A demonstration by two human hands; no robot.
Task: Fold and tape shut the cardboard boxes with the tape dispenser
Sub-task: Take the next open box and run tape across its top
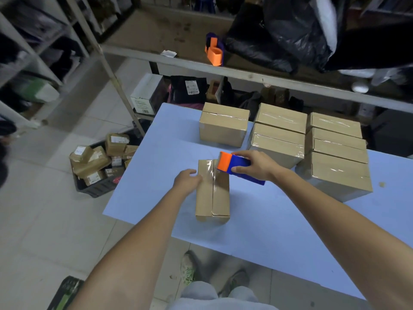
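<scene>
On smooth cardboard box (212, 191), right hand (254, 165) grips dispenser (234, 167).

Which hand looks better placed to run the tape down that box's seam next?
Right, probably. The right hand already grips the tape dispenser, whose orange end sits at the far end of the box, on its seam. The left hand rests on the box and holds no tool.
</scene>
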